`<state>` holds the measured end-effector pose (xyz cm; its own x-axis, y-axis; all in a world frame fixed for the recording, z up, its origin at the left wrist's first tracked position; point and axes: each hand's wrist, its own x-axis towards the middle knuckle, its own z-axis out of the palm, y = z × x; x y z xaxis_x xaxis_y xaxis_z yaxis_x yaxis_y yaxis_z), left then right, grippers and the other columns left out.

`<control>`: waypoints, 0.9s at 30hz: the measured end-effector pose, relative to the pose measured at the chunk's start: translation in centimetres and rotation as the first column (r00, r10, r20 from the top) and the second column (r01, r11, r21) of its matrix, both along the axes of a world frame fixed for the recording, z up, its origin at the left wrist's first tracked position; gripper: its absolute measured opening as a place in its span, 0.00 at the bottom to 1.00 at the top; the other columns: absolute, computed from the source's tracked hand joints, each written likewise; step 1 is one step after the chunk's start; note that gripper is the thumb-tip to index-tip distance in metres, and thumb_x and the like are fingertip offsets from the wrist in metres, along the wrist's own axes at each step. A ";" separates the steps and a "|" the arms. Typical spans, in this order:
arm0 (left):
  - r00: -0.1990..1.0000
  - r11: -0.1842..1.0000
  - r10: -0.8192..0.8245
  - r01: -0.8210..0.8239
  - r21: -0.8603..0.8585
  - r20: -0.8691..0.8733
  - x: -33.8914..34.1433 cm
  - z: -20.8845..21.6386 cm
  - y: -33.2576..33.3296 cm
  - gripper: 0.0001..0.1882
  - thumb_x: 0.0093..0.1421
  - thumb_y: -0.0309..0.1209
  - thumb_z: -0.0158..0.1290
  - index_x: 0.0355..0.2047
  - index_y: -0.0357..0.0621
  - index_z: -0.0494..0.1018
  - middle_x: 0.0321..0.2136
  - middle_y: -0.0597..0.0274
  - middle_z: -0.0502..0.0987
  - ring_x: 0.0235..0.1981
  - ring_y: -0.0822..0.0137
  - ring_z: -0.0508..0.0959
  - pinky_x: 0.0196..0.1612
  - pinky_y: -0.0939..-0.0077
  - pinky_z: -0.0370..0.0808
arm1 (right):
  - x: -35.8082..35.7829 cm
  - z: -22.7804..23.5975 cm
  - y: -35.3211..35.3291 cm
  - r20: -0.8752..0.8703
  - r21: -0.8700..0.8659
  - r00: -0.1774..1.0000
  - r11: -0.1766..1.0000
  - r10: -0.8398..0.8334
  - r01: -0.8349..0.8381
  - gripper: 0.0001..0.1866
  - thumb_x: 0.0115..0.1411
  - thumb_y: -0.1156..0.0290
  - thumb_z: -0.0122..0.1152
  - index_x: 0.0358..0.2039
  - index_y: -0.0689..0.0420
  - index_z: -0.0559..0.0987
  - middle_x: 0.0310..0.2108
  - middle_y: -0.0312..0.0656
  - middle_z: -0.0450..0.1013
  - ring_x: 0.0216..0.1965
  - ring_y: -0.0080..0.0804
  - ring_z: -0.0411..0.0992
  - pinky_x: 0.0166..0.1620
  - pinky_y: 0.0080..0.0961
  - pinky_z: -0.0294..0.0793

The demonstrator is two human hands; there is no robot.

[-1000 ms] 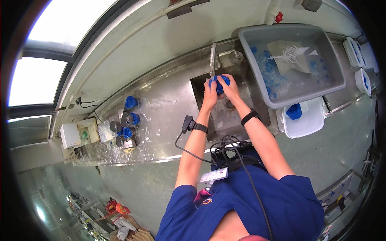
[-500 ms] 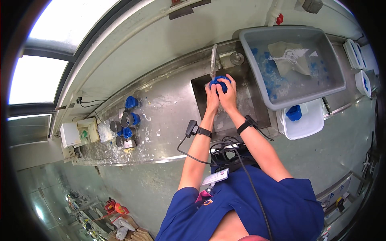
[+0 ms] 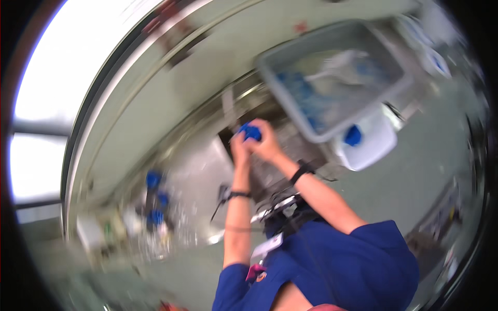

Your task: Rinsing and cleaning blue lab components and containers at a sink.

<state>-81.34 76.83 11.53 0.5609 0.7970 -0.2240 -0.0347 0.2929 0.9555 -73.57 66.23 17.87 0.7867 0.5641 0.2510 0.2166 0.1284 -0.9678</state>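
Over the sink (image 3: 305, 155), both my hands are closed round a rounded blue piece (image 3: 251, 131), perhaps cup-shaped; motion smears its detail. My left hand (image 3: 239, 149) grips its near left side. From the right, the fingers of my right hand (image 3: 266, 140) wrap over it. Just behind my hands stands the tap (image 3: 229, 105), close to the piece; whether water runs cannot be made out. My palms and fingers hide the lower part of the piece.
A large grey tub (image 3: 287, 110) with blue bits and a pale cloth-like sheet in liquid stands right of the sink. Beside it, a white tub (image 3: 374, 149) holds a blue cup-like piece (image 3: 353, 136). Several blue and dark cups (image 3: 155, 216) stand on the left of the metal counter (image 3: 199, 173).
The whole view has swung and blurred, shifting the counter leftward in the picture. My hands still hold the blue piece, now a little farther to the right of the tap.
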 end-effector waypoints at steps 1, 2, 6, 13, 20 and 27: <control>0.997 0.996 0.079 -0.079 -0.043 0.004 -0.1 0.0 -1.1 0.15 0.63 0.37 0.51 0.38 0.36 0.78 0.35 0.63 0.78 0.35 0.71 0.76 0.40 0.70 0.75 | 0.5 0.6 -1.2 0.192 -0.120 0.981 0.993 0.036 -0.013 0.32 0.38 0.63 0.74 0.45 0.58 0.75 0.48 0.48 0.70 0.50 0.43 0.69 0.54 0.36 0.69; 0.995 0.956 -0.087 0.095 -0.277 0.040 1.0 0.6 -2.0 0.18 0.63 0.40 0.52 0.43 0.36 0.76 0.39 0.61 0.78 0.39 0.68 0.77 0.45 0.69 0.75 | 1.6 -0.4 -2.7 0.122 -0.157 0.986 0.983 0.115 -0.095 0.36 0.34 0.59 0.75 0.46 0.57 0.74 0.48 0.47 0.70 0.50 0.44 0.69 0.54 0.38 0.68; 0.789 0.737 -0.615 0.569 -0.365 -0.010 -2.3 2.1 -3.2 0.31 0.65 0.51 0.46 0.60 0.41 0.63 0.57 0.55 0.69 0.58 0.58 0.70 0.59 0.57 0.68 | -1.1 -1.5 -7.1 0.425 -0.361 0.872 0.929 0.243 -0.083 0.43 0.33 0.63 0.75 0.54 0.49 0.68 0.45 0.48 0.67 0.46 0.49 0.66 0.48 0.45 0.66; 0.552 0.544 -0.832 0.790 -0.284 -0.057 -3.7 2.1 -6.7 0.30 0.66 0.47 0.49 0.60 0.38 0.62 0.56 0.58 0.67 0.56 0.61 0.69 0.58 0.61 0.66 | -6.5 -2.1 -13.1 0.383 -0.579 0.924 0.785 0.023 0.220 0.51 0.26 0.68 0.78 0.54 0.50 0.62 0.51 0.51 0.61 0.49 0.57 0.67 0.47 0.49 0.73; 0.749 0.765 -0.626 0.537 -0.356 -0.216 -13.1 1.8 2.1 0.47 0.60 0.64 0.44 0.66 0.41 0.50 0.57 0.55 0.65 0.61 0.55 0.62 0.63 0.58 0.56 | -10.6 0.8 -8.8 0.153 -0.392 0.950 0.865 -0.273 0.312 0.47 0.22 0.65 0.79 0.48 0.56 0.67 0.42 0.50 0.69 0.44 0.53 0.70 0.44 0.43 0.71; 0.667 0.703 -0.477 0.680 0.207 -0.573 -29.2 -4.2 5.0 0.24 0.63 0.40 0.54 0.54 0.38 0.70 0.48 0.46 0.75 0.47 0.56 0.77 0.49 0.64 0.74 | -13.5 1.4 -6.8 -0.161 -0.471 0.869 0.810 -0.468 0.349 0.36 0.35 0.66 0.77 0.44 0.58 0.66 0.37 0.43 0.69 0.39 0.34 0.69 0.42 0.34 0.72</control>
<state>-110.58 81.80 7.37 0.8482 0.4113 -0.3337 0.4666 -0.2821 0.8383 -87.09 59.46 19.26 0.9685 0.1775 -0.1748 -0.1066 -0.3390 -0.9347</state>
